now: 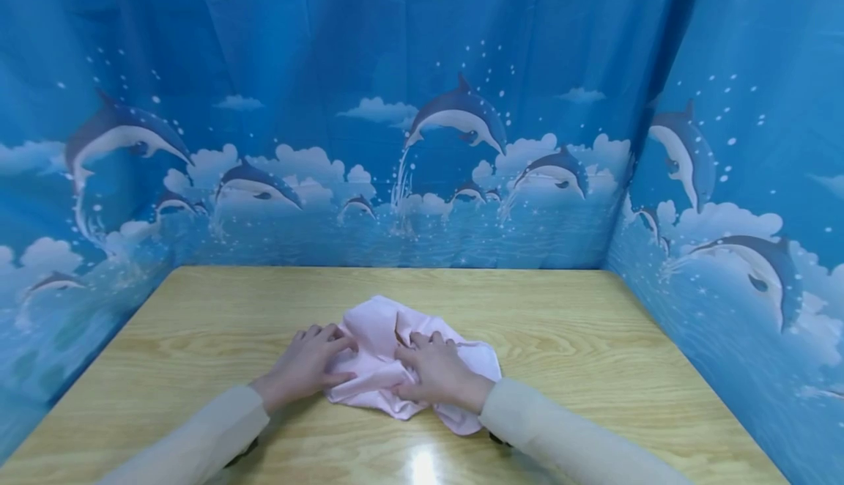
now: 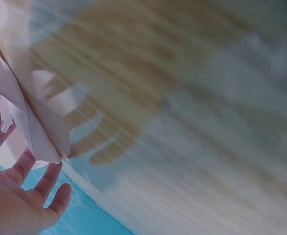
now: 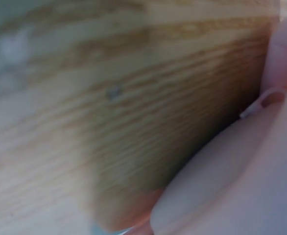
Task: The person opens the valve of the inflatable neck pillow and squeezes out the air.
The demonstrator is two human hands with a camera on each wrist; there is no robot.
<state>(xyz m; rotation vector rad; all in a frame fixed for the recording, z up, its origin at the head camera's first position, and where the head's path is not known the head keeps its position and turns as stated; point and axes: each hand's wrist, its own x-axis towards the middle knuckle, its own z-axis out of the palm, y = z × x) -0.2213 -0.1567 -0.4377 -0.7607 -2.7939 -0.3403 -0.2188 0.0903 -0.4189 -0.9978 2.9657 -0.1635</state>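
A crumpled pale pink cloth [image 1: 376,324] lies on the wooden table, with folds across its middle and a small dark gap near the right fingertips. At its left edge, my left hand [image 1: 310,364] rests with fingers and thumb spread apart. The left wrist view shows those fingers [image 2: 45,183] loosely extended against a hanging corner of the cloth [image 2: 40,132]. My right hand [image 1: 438,371] lies over the right part of the cloth, fingers spread and slightly bent on the folds. In the right wrist view, pink fabric [image 3: 283,63] shows at the right edge, mostly out of frame.
The light wood-grain table [image 1: 593,338] extends around the cloth on all sides. Blue curtains [image 1: 343,67] printed with dolphins hang behind it and along both sides. A bright light reflection shows near the table's front.
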